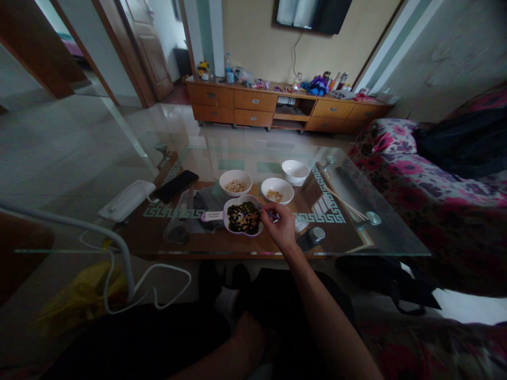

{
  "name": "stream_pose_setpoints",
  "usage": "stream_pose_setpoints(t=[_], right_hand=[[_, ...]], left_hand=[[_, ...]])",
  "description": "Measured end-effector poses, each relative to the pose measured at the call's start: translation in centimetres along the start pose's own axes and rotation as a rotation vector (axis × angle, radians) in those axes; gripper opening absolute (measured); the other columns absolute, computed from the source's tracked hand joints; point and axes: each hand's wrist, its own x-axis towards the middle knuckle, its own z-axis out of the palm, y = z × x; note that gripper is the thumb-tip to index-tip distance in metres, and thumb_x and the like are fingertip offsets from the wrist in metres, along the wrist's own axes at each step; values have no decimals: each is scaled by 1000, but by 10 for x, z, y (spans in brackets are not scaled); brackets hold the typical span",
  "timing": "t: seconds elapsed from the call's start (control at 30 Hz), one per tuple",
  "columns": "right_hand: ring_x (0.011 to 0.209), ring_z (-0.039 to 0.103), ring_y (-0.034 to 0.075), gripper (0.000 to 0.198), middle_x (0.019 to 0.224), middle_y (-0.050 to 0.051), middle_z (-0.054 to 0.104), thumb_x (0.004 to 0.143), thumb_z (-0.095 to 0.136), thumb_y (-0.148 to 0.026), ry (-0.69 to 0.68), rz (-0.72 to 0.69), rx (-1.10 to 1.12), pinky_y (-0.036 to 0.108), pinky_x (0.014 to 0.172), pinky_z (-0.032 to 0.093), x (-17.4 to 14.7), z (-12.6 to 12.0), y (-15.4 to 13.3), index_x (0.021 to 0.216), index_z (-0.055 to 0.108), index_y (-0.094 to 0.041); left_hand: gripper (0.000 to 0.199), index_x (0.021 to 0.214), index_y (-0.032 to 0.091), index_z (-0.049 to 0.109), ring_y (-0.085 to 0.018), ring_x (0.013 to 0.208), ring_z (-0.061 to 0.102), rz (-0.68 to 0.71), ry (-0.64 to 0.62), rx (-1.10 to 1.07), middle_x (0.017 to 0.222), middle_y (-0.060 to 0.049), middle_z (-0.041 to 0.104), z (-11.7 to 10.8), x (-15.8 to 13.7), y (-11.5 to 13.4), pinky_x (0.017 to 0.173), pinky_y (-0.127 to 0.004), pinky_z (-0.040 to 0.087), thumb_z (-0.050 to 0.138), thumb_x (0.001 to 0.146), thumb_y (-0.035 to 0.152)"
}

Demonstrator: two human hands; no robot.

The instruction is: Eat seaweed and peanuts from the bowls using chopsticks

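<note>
My right hand point(279, 224) is closed in a pinch around a thin utensil point(258, 207). Its far end reaches the dark green food with lighter bits point(244, 217) in a flower-shaped bowl point(227, 226); whether it is a fork or a spoon does not show. Just behind stand a white bowl of pale pieces point(235, 187) and another white bowl with a few yellowish pieces point(274, 195). Farther back is a third white bowl point(295, 170). My left hand point(253, 335) rests low near my lap, dim, its fingers hidden.
The glass table point(253, 252) holds a black phone point(177, 186), a white case point(127, 199), a small lidded jar point(317, 235) and chopsticks point(346, 205). A white cable point(170, 266) and a grey curved tube point(124, 248) are at left. A flowered sofa point(412, 169) flanks the right.
</note>
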Motion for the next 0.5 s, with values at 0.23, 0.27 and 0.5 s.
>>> stream_pose_setpoints(t=[0.23,0.27,0.5], right_hand=[[74,65,21,10,81,3,74,90,64,-29,-28,5,0,34,73,51,-1,0,-1,84,70,-24],[74,66,21,10,81,3,74,90,64,-29,-29,8,0,34,73,51,-1,0,-1,85,71,-24],[74,66,21,10,82,3,76,89,66,-30,-24,17,-15,34,73,52,-1,0,-1,84,72,-24]], left_hand=[[35,125,8,75,-42,128,59,-1,-29,47,130,-25,66,-14,-10,5,115,-56,42,63,92,14],[34,124,9,75,-42,127,60,7,-28,54,129,-24,66,-14,-9,5,114,-56,43,63,92,14],[33,121,17,77,-39,123,63,12,-48,75,124,-20,70,-9,-7,2,110,-55,46,64,91,16]])
